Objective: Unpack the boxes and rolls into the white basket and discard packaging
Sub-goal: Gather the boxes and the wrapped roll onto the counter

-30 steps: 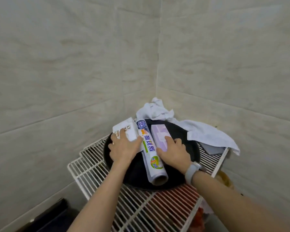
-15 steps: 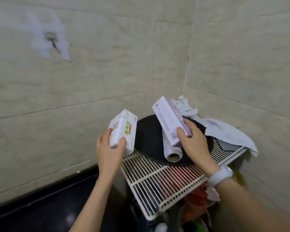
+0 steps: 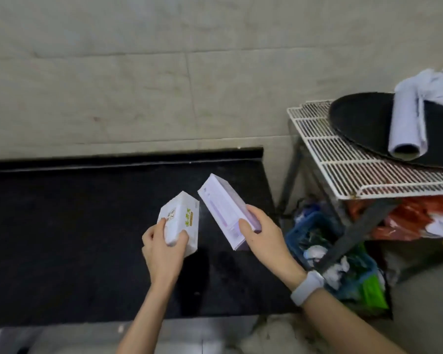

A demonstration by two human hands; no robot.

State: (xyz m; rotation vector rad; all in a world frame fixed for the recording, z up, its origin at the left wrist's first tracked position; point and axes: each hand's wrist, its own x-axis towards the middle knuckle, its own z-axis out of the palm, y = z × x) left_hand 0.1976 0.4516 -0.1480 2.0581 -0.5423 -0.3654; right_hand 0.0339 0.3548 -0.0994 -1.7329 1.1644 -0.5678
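Observation:
My left hand (image 3: 163, 247) grips a small white box (image 3: 180, 221) with green and black print, held over the black countertop (image 3: 74, 238). Right beside it, my right hand (image 3: 262, 235) holds a longer pale purple box (image 3: 224, 209), tilted up to the left. The two boxes are close together but apart. A white roll (image 3: 405, 123) lies on a round black tray (image 3: 363, 123) on the white wire rack (image 3: 343, 172) at the right. No white basket is in view.
A crumpled white cloth (image 3: 435, 85) lies behind the roll on the rack. Under the rack stands a blue crate (image 3: 304, 226) full of bags and paper, with orange bags (image 3: 409, 221) beside it. Tiled wall runs behind the countertop.
Both hands lifted the two boxes off the black tray and carried them left and down over the black countertop. The roll stayed on the tray. My view swung left.

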